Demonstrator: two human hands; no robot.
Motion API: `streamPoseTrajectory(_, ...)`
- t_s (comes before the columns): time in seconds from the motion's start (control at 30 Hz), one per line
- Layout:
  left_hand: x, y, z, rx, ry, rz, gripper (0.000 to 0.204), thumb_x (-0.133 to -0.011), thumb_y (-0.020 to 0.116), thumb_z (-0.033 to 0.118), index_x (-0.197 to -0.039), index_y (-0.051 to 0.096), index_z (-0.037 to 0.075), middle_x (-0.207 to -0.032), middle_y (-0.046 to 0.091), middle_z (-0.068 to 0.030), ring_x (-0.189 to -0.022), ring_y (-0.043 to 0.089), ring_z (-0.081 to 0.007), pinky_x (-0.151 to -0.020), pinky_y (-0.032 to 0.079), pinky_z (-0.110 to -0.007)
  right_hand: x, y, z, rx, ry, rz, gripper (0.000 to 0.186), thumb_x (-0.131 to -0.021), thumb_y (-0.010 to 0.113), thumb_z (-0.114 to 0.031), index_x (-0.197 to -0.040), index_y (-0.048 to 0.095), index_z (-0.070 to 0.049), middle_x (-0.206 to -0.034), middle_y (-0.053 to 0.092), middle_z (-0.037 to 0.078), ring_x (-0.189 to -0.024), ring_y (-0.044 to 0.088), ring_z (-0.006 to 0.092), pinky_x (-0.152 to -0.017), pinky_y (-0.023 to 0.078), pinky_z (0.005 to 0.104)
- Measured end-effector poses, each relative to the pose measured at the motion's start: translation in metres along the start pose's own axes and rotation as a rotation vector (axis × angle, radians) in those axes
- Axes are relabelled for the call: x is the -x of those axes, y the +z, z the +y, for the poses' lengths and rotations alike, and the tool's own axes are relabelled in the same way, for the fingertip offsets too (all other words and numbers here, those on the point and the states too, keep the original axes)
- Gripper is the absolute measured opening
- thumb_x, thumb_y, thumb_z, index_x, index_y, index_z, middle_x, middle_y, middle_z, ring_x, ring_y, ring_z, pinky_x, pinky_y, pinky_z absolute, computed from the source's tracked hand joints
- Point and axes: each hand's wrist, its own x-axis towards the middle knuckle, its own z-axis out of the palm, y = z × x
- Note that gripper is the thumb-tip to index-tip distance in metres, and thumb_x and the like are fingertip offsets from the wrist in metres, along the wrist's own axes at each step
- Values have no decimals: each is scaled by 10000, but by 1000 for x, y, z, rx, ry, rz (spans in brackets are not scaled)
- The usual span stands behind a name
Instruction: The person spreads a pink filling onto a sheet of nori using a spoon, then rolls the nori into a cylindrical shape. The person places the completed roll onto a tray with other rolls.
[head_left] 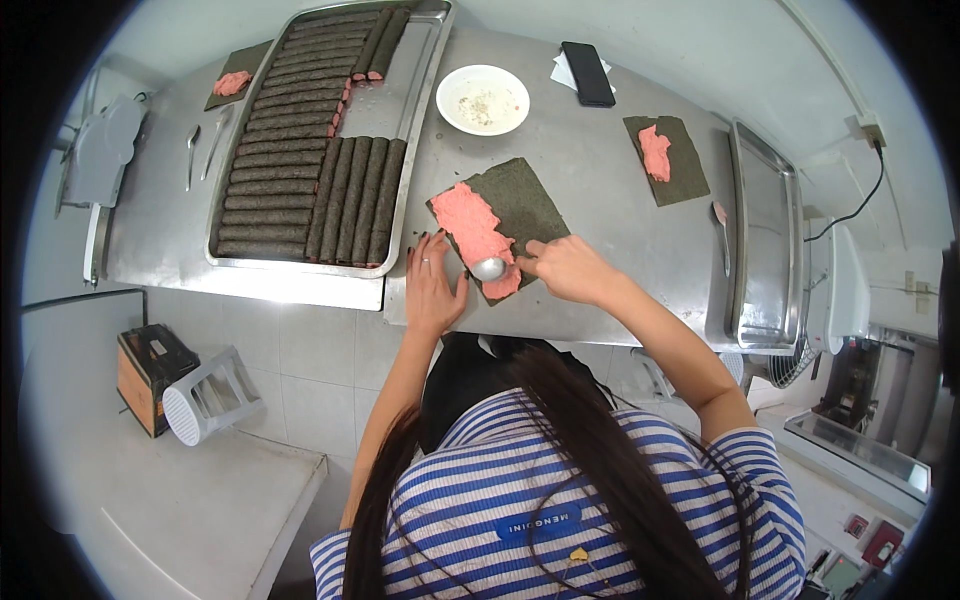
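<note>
A dark green seaweed sheet (525,205) lies at an angle on the metal table in front of me. Along its left side runs a thick band of pink paste (466,220). The rounded bowl of a metal spoon (489,269) presses on the near end of that band. My right hand (570,268) is closed around the spoon's handle, which is mostly hidden by the fingers. My left hand (434,288) lies with fingers stretched out at the sheet's near left edge, thumb apart, holding nothing. A ring shows on one finger.
At left, a large metal tray (402,200) carries many dark seaweed rolls. Beyond the sheet stand a white bowl (483,100) and a black phone (588,74). Another pasted seaweed sheet (680,165), a spoon (722,235) and a second tray (745,240) are at right.
</note>
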Motion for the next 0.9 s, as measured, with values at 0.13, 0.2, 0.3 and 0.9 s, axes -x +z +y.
streamPoseTrajectory(0.13,1,0,-1,3,-8,-4,479,-742,632,126,-1166,424,47,-1352,466,-162,-1320,358,-395,-1097,271,-521,17,-14,8,-121,-18,-97,435,-728,558,-23,-1130,671,-143,-839,609,79,-724,640,288,-624,494,426)
streamPoseTrajectory(0.2,0,0,-1,1,-6,-5,483,-741,633,127,-1167,422,47,-1352,465,-164,-1319,359,-396,-1098,269,-520,20,-19,17,-241,90,27,408,-742,550,-38,-1108,686,-156,-854,628,91,-746,646,309,-634,501,442)
streamPoseTrajectory(0.3,-1,0,-1,-7,-1,-21,494,-749,636,140,-1180,415,46,-1359,457,-160,-1320,354,-396,-1099,269,-524,20,-12,16,-232,256,137,398,-758,531,-45,-1107,688,-157,-867,631,102,-749,647,324,-633,504,449)
streamPoseTrajectory(0.9,1,0,-2,-18,-11,-16,517,-747,661,170,-1186,415,52,-1385,438,-153,-1321,348,-395,-1105,265,-528,3,7,20,-126,152,320,348,-760,554,-54,-1069,693,-132,-818,570,52,-706,619,271,-593,490,405)
